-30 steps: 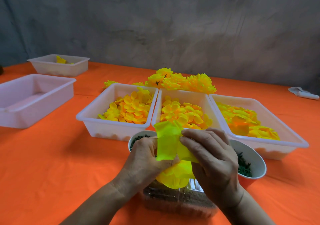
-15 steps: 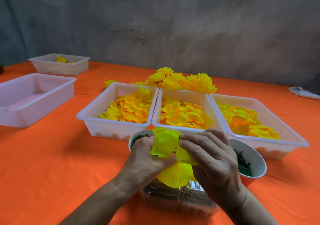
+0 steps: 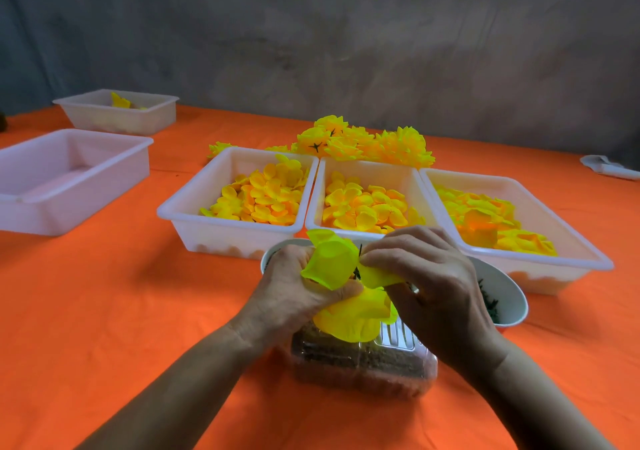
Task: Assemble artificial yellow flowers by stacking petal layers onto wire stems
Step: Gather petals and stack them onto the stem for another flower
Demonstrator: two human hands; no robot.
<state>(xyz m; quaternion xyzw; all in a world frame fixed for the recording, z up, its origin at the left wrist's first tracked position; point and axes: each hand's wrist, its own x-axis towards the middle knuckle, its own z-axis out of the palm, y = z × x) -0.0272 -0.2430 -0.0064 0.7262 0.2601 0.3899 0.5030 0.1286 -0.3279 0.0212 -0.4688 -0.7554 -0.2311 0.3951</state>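
Observation:
Both hands meet over the near table, working a half-built yellow flower (image 3: pixel 349 314). My left hand (image 3: pixel 294 290) grips the flower from the left, its large petals folding over my fingers. My right hand (image 3: pixel 426 276) pinches a petal layer (image 3: pixel 377 276) at the flower's centre, where a dark green piece (image 3: pixel 357 271) shows between my fingertips. The wire stem is hidden. Three white trays hold loose yellow petals: left (image 3: pixel 180 214), middle (image 3: pixel 313 207), right (image 3: pixel 588 259). A heap of finished yellow flowers (image 3: pixel 367 141) lies behind them.
A clear plastic box (image 3: pixel 360 363) of dark small parts sits under my hands. Two white bowls, one left (image 3: pixel 273 252) and one right (image 3: pixel 509 290) with dark green pieces, flank them. Two more white trays (image 3: pixel 69 179) (image 3: pixel 117 110) stand far left. A white object (image 3: pixel 609 167) lies far right.
The upper petal has been folded down to the left over my left hand. My right fingers have closed in on the flower's centre, and the dark green piece now shows.

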